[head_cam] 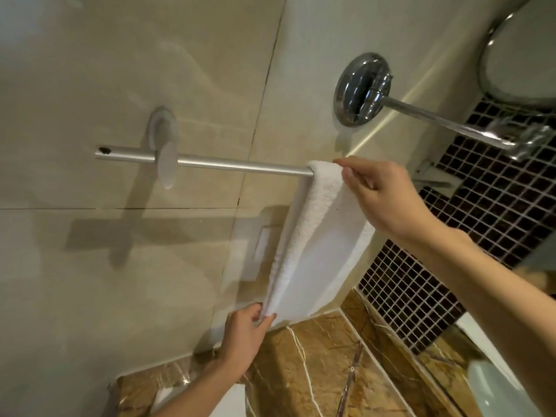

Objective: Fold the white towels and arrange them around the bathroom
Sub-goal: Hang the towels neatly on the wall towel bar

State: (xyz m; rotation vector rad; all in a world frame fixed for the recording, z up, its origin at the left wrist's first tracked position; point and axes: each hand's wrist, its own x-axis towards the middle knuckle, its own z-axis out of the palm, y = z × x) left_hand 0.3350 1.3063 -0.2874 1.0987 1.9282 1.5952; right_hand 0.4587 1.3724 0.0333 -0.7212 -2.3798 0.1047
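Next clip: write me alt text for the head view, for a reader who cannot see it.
A folded white towel hangs over a metal towel bar on a beige wall; the right hand holds it at the bar while the left hand pinches its lower edge. A chrome wall fitting sits upper right, a marble counter below.

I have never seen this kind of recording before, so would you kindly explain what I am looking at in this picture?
There is no machine here. A person wears a camera on the head, so the single picture looks forward and down at their own bare hands. A white towel hangs over a metal rail on the beige tiled wall. The right hand holds the towel at the top, by the rail. The left hand pinches its lower edge. Below lies a brown marble counter. To the right are dark mosaic tiles and a chrome wall arm.
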